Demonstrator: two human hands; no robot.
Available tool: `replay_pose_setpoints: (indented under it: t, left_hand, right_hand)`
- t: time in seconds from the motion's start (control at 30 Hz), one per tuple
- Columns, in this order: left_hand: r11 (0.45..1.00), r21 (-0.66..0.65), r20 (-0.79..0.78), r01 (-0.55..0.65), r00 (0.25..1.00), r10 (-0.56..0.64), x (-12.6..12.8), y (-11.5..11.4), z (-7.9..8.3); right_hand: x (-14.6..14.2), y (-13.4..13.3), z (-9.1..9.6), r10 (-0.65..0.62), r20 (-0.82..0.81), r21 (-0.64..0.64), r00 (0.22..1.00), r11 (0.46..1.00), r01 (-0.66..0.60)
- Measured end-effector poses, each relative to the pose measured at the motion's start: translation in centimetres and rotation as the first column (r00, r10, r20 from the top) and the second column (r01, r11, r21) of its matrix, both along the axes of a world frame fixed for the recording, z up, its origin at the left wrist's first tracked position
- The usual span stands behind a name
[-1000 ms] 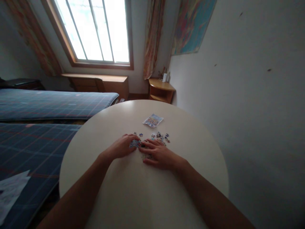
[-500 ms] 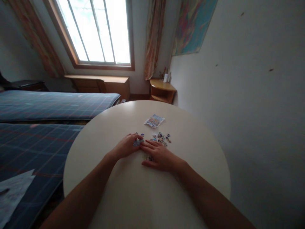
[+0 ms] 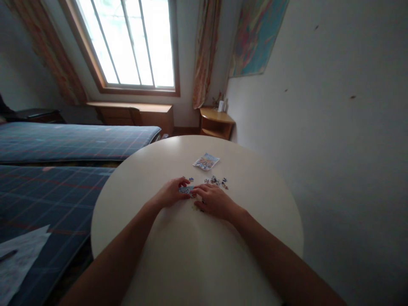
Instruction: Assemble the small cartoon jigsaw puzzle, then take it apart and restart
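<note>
On the round white table (image 3: 197, 259) my left hand (image 3: 170, 194) and my right hand (image 3: 214, 200) meet over a small cluster of joined jigsaw pieces (image 3: 186, 190). Both hands have their fingertips curled and pinched on that cluster, left from its left side, right from its right side. More loose puzzle pieces (image 3: 218, 182) lie scattered just beyond my right hand, and a couple sit past my left fingers. A few pieces show under my right palm. A small printed picture card (image 3: 206, 161) lies flat further back on the table.
A white wall (image 3: 334, 140) runs close along the table's right side. Two beds with blue plaid covers (image 3: 63, 170) stand to the left. A wooden corner shelf (image 3: 216, 121), a low wooden bench and a barred window (image 3: 134, 42) are at the back.
My right hand has curled from lying flat into a pinch and drawn closer to my left hand on the joined pieces. The view has shifted slightly.
</note>
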State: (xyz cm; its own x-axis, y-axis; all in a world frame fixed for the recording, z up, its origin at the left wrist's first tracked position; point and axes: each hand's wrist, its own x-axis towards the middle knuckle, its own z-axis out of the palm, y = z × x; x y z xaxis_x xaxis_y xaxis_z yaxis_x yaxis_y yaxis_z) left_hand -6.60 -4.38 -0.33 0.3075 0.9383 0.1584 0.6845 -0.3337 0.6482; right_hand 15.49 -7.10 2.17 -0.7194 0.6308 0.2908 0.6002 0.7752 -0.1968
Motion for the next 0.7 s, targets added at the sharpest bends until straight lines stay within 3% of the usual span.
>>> replay_pose_setpoints:
  t: [0.2, 0.43, 0.7]
  left_hand:
    - [1.000, -0.001, 0.051, 0.021, 0.998, -0.021, 0.2, -0.1, 0.1]
    - [0.999, -0.023, 0.087, 0.038, 0.996, -0.036, -0.1, 0.1, 0.1]
    - [0.999, 0.004, 0.134, 0.038, 0.990, -0.038, 0.3, -0.2, 1.0]
  right_hand:
    - [-1.3, 1.2, 0.6, 0.013, 0.003, -0.085, 1.000, 0.996, -0.013]
    - [0.4, 1.3, -1.0, -0.055, -0.106, -0.100, 0.993, 0.994, 0.045]
    - [-0.7, 1.5, -2.0, -0.276, -0.247, -0.160, 0.929, 0.957, 0.242]
